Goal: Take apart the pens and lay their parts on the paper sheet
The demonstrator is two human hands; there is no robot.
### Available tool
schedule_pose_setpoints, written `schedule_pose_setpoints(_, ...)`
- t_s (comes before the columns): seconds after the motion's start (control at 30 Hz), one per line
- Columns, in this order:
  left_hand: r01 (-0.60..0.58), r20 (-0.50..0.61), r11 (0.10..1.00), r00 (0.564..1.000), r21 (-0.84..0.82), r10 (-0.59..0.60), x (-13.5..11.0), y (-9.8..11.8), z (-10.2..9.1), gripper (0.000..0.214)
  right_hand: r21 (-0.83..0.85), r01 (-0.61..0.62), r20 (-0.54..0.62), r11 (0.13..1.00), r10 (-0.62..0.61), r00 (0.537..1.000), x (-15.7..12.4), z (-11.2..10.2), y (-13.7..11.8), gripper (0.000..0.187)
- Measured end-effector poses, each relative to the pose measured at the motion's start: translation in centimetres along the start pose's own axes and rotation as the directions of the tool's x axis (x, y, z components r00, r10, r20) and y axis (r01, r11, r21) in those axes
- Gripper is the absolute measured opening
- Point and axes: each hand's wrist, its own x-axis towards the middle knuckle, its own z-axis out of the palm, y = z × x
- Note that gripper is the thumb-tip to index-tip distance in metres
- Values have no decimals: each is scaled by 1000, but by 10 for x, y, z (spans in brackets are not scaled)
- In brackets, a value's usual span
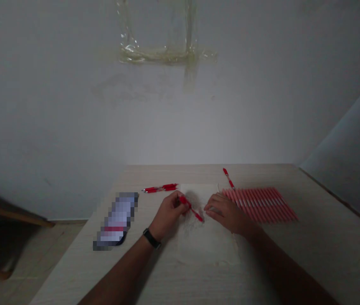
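Observation:
My left hand (171, 212), with a dark band on the wrist, pinches a red pen (193, 210) over the middle of the table. The pen slants down to the right, its lower end close to a pale, thin sheet (208, 248). To the right of the pen is my right hand (226, 212), palm down, fingers bent and the fingertips drawn together. Whether something small sits between those fingertips cannot be made out. Just beyond the right hand lies a row of several slim red sticks (260, 204), side by side; they look like pens or refills.
Two red pens (160, 188) lie at the back left and a single red pen (229, 178) at the back right. A phone (116, 220), blurred out, rests on the left of the wooden table (322, 254). Behind stands a grey wall (246, 106) with tape on it.

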Motion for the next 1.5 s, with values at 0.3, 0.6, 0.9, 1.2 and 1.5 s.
schedule_pose_setpoints(0.3,40,30,996,999,-80,-38,2,-3,-2,15,-9,-56,-80,998,55,995,-1,2,8,12)
schedule_pose_setpoints(0.6,-191,167,759,980,622,110,-12,0,8,13,20,-89,-143,996,91,985,2,8,0,15)
schedule_pose_setpoints(0.9,-250,200,693,968,676,154,-11,1,6,14,13,-64,-89,998,65,994,1,8,-9,22)
schedule_pose_setpoints(1.2,-259,238,694,963,672,129,-12,-1,8,22,-89,-40,-37,995,36,999,2,10,-8,32)
schedule_pose_setpoints(1.5,-244,295,759,953,603,72,-14,0,8,25,-265,40,33,963,-33,999,1,10,-5,25)
